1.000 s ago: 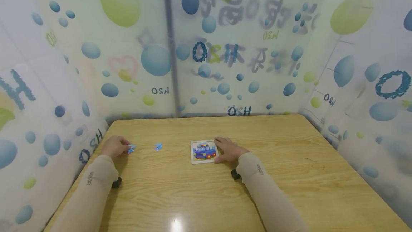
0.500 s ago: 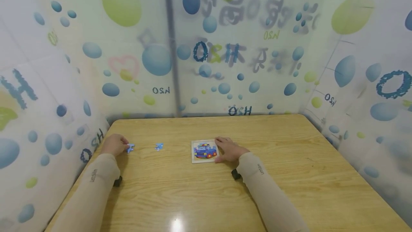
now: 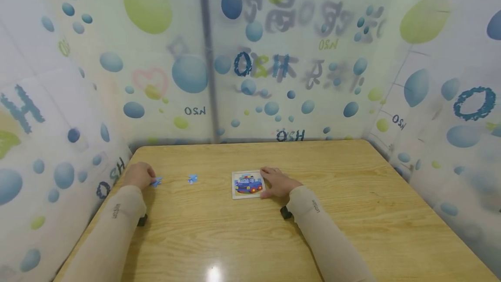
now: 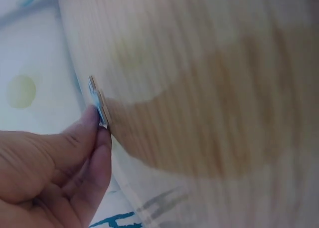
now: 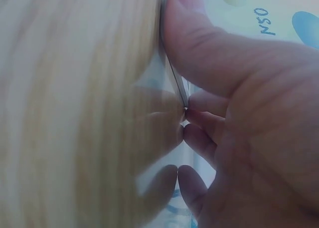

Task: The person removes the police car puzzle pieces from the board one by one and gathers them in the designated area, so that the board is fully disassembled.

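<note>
Projecting past left hand (image 3: 138,175): blue piece (image 3: 157,182), clamped in grip; framed picture (image 3: 248,184) touched by right hand (image 3: 278,182), thumb spread.

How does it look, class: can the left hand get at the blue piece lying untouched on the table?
Probably yes: nothing seems to stand between the left hand and the untouched blue piece, though that hand pinches another piece.

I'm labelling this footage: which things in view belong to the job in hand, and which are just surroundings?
Seemingly the job's:
blue piece pinched by the left hand
loose blue piece
framed vehicle puzzle the right hand touches

Just surroundings:
table
patterned wall covering
</note>
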Demonstrator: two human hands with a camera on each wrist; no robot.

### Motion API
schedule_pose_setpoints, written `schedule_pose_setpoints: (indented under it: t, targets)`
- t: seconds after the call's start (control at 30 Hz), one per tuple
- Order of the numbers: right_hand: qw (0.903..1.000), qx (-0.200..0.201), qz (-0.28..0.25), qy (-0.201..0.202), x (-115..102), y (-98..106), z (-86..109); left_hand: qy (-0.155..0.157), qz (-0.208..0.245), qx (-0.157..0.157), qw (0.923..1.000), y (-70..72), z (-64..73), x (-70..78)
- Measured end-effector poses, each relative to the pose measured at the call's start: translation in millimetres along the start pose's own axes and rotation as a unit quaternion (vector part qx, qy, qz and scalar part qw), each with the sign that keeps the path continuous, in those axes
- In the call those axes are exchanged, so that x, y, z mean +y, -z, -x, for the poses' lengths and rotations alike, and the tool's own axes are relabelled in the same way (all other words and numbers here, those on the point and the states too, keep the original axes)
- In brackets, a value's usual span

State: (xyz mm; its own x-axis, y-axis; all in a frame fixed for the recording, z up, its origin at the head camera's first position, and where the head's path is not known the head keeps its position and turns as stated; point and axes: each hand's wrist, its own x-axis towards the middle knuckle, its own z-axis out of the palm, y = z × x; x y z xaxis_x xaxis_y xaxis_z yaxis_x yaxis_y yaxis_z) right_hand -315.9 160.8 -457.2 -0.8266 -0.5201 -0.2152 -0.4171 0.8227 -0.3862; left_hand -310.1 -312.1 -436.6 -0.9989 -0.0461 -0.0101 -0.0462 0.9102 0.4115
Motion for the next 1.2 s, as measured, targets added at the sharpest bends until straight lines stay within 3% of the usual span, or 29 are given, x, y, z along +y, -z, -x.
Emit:
schedule_pose_setpoints:
  t: [0.17, 0.3, 0.43, 0.57, 0.7, 0.93, 1.2]
  targets:
    - [1.0, 0.001, 0.0, -0.001, -2, -1, -2.1, -0.025, -0.002, -0.004, 0.9997, 1.4, -1.9, -10.2]
    - [1.0, -0.003, -0.002, 0.005, -4, -1, -2.7, -0.035, -0.008, 0.002, 0.9993, 4.7, 4.5, -11.7]
    - [1.0, 0.001, 0.001, 0.009, -5, 1, -2.7, -0.063, -0.015, 0.011, 0.9979, 9.8, 12.8, 0.7]
    - [0.9999, 0.007, 0.009, 0.007, -3, 2, -3.0, -0.11, -0.007, 0.004, 0.9939, 9.4, 16.0, 24.9]
    - [1.0, 0.006, 0.006, 0.005, -1, 1, -3.1, -0.14, 0.012, -0.023, 0.9898, -2.3, 12.9, 44.5]
    - [1.0, 0.007, -0.001, 0.001, 0, -3, -1.3, -0.183, 0.008, -0.047, 0.9819, -32.3, -2.1, 57.1]
    - [1.0, 0.007, 0.001, -0.001, -2, 0, -1.0, -0.175, -0.039, -0.066, 0.9816, -50.1, -10.4, 79.1]
